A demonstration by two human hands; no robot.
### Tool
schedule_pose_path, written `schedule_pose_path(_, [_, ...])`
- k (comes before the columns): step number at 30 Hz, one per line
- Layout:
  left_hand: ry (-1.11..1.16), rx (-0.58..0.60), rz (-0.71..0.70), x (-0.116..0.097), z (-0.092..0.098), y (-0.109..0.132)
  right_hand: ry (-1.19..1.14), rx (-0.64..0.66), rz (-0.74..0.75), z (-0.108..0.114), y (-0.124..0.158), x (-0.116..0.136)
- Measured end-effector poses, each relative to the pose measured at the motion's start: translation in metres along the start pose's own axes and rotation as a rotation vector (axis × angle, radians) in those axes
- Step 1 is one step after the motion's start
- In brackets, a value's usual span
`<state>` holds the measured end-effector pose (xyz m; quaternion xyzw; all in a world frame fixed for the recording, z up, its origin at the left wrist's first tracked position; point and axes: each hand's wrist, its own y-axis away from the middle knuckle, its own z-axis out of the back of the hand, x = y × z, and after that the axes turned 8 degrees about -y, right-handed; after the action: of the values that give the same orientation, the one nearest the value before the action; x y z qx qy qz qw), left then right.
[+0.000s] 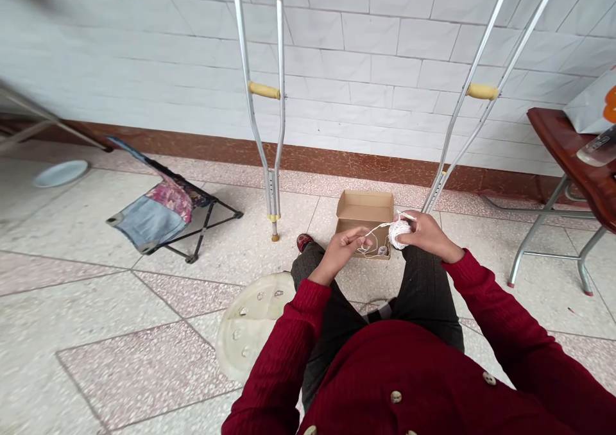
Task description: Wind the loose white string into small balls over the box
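Yarn ball in right fingers near box edge, open floor leftward.

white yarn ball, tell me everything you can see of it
The white yarn ball is roundish, wound in layers of what looks like soft cord. The right hand holds it from its right side, near the knee. From above, it overlaps the right edge of the open cardboard box. A white strand stretches from beside it to the fingers of the left hand. Its underside is hidden.
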<state>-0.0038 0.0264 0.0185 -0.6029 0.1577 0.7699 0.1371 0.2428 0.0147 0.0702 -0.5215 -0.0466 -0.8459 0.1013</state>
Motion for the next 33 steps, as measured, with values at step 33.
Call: schedule_pose_path(33, [0.584, 0.102, 0.123, -0.018, -0.024, -0.013, 0.270, -0.114, 0.057, -0.007, 0.017, -0.004])
